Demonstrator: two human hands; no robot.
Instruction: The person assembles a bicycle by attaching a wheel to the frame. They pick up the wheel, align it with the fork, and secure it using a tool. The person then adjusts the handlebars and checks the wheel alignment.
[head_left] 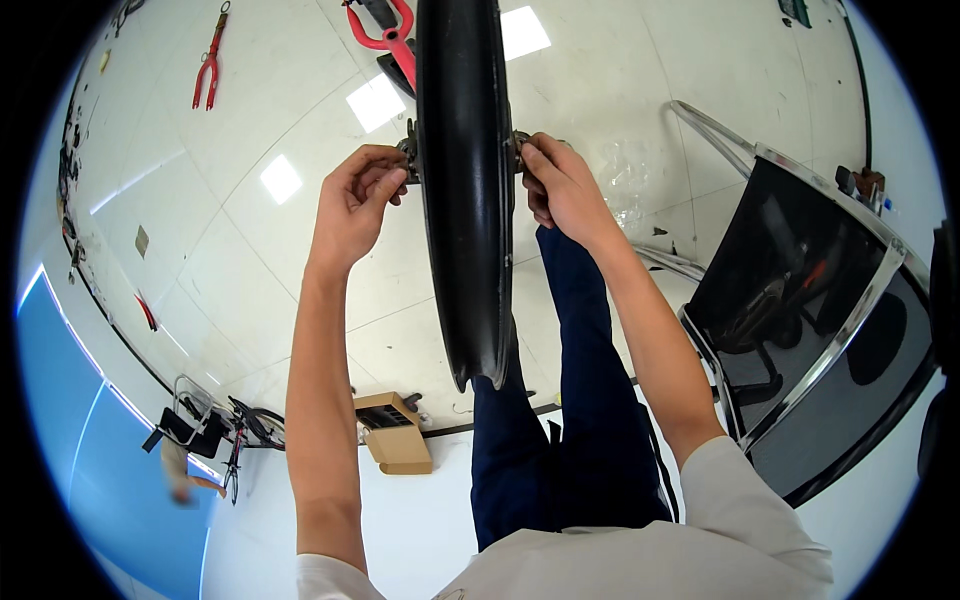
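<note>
Hands, two, bare. Left hand (362, 197): fingers are bending and touching the metal axle fitting (407, 150) on that side; whether they are gripping it, cannot tell. Right hand (562, 187): thumb and fingers are pinching the fitting at the opposite end.

Wheel, black (463, 190), one: standing upright between the two hands, edge toward the viewer. Its rim is showing a smooth, glossy surface, hollowed into a long channel with raised edges, and is reaching down in front of the dark blue trousers (590, 330).

Chair, one (790, 270): standing to the right, combining bent, shiny metal tubing with dark mesh panels.

Box, brown cardboard (397, 446), one: lying to the left of the legs, its flap hanging open. Dark pieces are filling the interior; their kind is too small to tell.

Fork-shaped part, red, glossy (398, 45): lying beyond the wheel, partly hidden by it.

Fork, slim, red (208, 72): lying on pale, polished floor tiles (270, 90), well apart from the left hand.
</note>
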